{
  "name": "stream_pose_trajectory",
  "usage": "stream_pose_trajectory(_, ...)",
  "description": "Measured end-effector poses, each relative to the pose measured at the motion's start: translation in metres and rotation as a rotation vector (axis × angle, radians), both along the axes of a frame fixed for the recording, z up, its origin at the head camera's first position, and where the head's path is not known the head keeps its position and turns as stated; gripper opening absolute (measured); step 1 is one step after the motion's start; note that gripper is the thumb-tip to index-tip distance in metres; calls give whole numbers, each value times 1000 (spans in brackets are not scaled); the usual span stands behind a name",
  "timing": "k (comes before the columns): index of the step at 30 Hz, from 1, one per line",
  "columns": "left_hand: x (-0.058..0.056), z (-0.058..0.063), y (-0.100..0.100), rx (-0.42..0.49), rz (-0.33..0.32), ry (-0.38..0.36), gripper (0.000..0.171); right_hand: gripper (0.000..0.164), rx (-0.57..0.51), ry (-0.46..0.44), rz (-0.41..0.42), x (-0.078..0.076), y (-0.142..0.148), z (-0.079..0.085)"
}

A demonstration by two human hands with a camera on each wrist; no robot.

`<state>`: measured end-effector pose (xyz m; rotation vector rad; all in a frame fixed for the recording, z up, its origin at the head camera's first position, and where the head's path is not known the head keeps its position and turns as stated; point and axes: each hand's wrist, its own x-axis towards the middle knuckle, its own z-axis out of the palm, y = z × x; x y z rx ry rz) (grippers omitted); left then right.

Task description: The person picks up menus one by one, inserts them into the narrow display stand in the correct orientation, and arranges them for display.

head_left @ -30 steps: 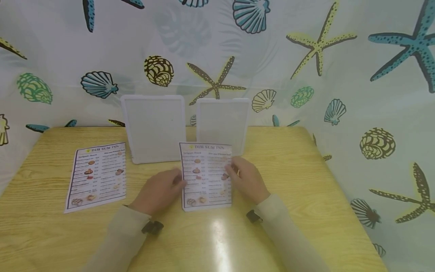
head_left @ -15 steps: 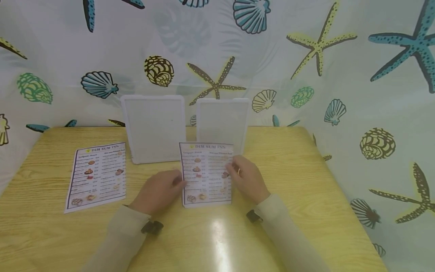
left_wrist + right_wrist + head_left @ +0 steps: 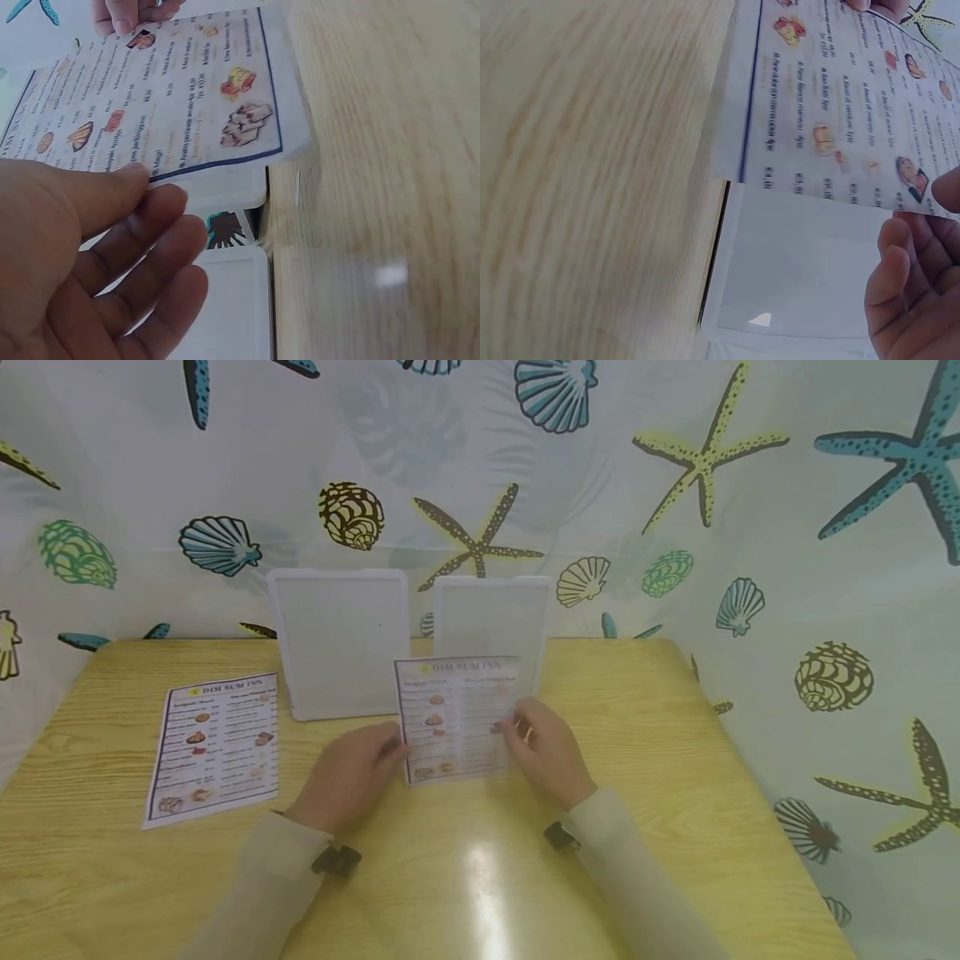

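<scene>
A printed menu sheet headed "DIM SUM INN" (image 3: 457, 714) is held up off the table between my two hands. My left hand (image 3: 348, 777) pinches its left edge; in the left wrist view the thumb (image 3: 112, 191) lies on the printed face, with the other fingers loosely curled below. My right hand (image 3: 551, 756) pinches the opposite edge, its thumb (image 3: 946, 191) over the print in the right wrist view. Flat on the table to the left lies a matching second menu (image 3: 213, 747).
Behind the held menu, two white-framed boards, a left one (image 3: 341, 643) and a right one (image 3: 491, 618), lean at the back of the wooden table (image 3: 660, 827). A curtain (image 3: 285, 460) printed with shells and starfish hangs behind and along the right side.
The held menu has risen and tilted, its lower edge lifting further above the table. Both hands keep their grip and have barely shifted. The second menu and the boards stay put.
</scene>
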<state>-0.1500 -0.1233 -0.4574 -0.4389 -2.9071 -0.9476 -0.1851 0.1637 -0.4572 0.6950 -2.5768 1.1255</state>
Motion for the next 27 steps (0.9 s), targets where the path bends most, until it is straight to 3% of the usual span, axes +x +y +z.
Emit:
stream_pose_trajectory(9,0,4,-2,43,24,80,21,6,-83,43,-25,2,0,3)
stream_pose_trajectory(22,0,7,-1,50,31,92,15,9,-60,0,-56,2,1,3)
stream_pose_trajectory(27,0,7,-1,61,40,66,17,11,-70,0,-68,1,1,2)
